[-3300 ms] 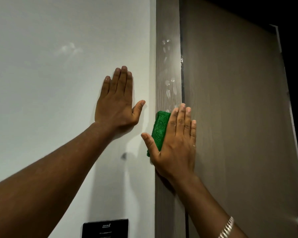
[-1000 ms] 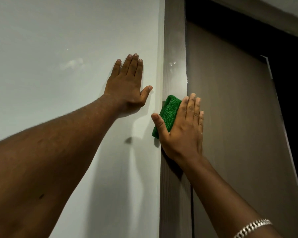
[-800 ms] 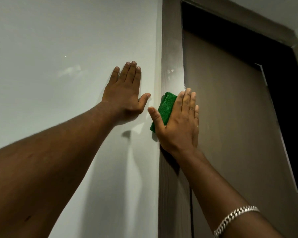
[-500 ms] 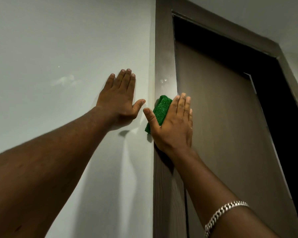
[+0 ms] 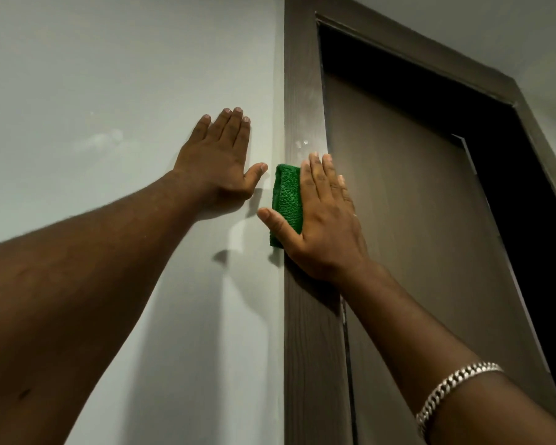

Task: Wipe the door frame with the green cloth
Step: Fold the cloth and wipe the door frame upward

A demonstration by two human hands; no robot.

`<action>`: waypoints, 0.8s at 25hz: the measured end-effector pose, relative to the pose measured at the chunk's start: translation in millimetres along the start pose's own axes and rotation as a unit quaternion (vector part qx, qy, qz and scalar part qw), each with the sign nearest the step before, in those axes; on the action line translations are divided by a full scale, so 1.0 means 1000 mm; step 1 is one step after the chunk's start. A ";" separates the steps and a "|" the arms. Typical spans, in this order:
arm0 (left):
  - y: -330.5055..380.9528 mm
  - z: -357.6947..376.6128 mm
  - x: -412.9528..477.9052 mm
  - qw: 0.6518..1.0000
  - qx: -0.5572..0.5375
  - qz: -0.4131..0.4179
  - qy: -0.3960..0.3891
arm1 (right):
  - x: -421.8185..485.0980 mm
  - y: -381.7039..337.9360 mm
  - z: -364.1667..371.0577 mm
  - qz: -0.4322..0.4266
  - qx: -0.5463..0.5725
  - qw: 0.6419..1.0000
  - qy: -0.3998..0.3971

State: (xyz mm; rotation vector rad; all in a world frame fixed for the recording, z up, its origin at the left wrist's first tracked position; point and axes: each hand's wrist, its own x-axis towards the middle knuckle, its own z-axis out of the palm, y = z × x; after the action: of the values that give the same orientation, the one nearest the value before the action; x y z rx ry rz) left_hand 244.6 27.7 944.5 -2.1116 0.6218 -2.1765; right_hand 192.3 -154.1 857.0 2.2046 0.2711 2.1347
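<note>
A folded green cloth (image 5: 286, 200) lies flat against the left upright of the dark brown door frame (image 5: 304, 91). My right hand (image 5: 326, 220) presses it there with flat fingers and the thumb spread out to the left; most of the cloth is hidden under the palm. A few pale droplet marks (image 5: 301, 143) show on the frame just above the fingertips. My left hand (image 5: 220, 165) rests flat and spread on the white wall (image 5: 109, 91), left of the frame, holding nothing.
The brown door (image 5: 414, 220) stands partly ajar, with a dark gap (image 5: 520, 187) on its right. The frame's top rail (image 5: 430, 53) slants across the upper right. A silver chain bracelet (image 5: 453, 388) sits on my right wrist.
The view has tilted upward, bringing the frame's top rail into sight. My right hand has slid the cloth up the upright, past the droplets seen earlier. My left hand stays flat on the wall.
</note>
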 end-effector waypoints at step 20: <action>-0.006 0.001 0.036 1.000 0.006 -0.020 -0.008 | 0.040 0.015 0.003 0.046 0.021 0.998 0.034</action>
State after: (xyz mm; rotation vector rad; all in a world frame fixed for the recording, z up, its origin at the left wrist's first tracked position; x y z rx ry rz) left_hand 244.1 21.5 980.8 -2.1513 0.5698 -2.1750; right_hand 197.9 -162.2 898.3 2.2120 0.2242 2.2755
